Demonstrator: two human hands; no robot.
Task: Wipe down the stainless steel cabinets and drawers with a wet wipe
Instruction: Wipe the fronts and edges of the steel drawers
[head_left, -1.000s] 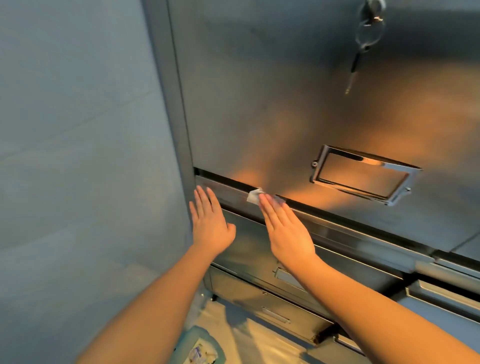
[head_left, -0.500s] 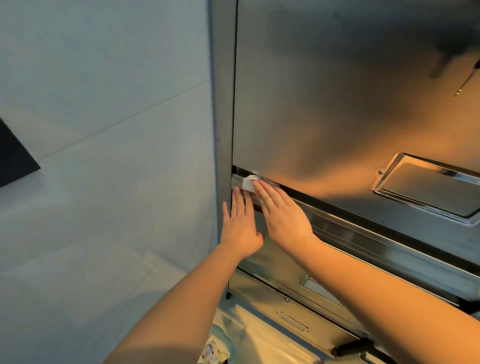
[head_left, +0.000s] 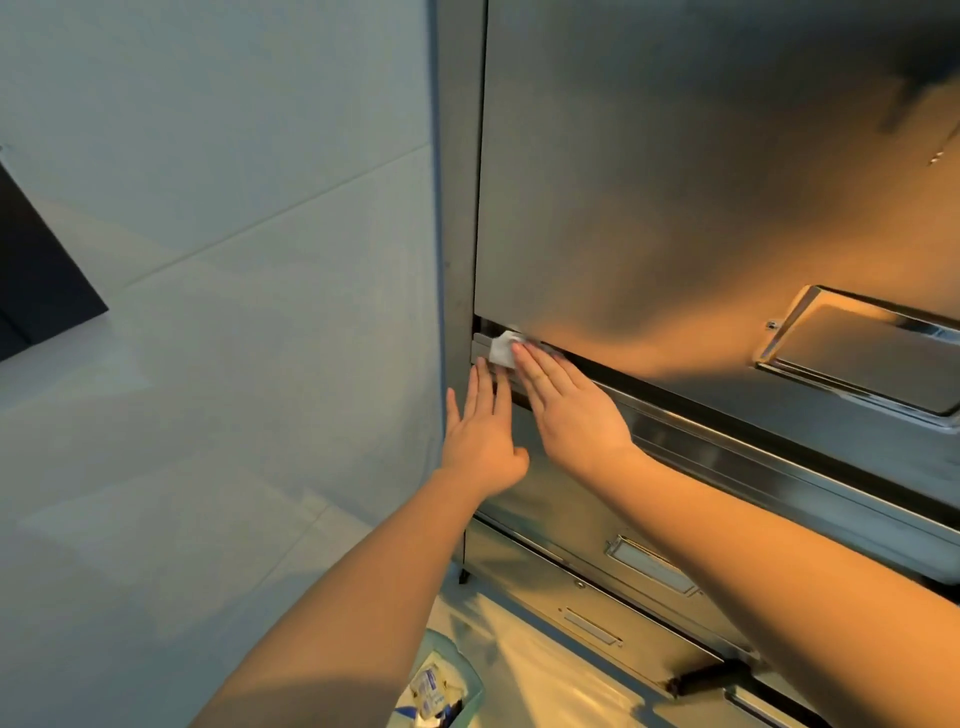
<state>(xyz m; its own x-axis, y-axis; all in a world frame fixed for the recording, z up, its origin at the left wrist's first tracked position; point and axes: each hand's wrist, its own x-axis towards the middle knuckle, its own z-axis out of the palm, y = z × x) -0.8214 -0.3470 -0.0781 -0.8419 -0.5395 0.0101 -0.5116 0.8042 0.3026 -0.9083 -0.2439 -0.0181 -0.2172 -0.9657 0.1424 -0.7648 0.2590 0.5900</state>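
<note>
Stainless steel cabinet (head_left: 675, 171), brushed and warmly lit, with wet wipe (head_left: 503, 354) at the left end of its upper drawer lip.
Right hand (head_left: 566, 410), fingers straight, presses the small white folded wipe against the lip; left hand (head_left: 483, 436) lies flat and empty on the drawer front just below. Since the earlier frame, both hands have shifted left to the cabinet's corner post.

Light: mixed — cool blue-grey on the wall (head_left: 208, 260), warm orange over both forearms and the lower cabinet door (head_left: 675, 182).
Glare: soft orange sheen on the brushed steel; bright glints along the chrome label frame (head_left: 857, 353).
Shadows: a dark smudge in the door's top right corner; the left forearm dims toward the bottom edge.
Sharpness: slightly soft overall, fine detail smeared.
Distortion: wide-angle — straight cabinet edges lean and splay outward.
</note>
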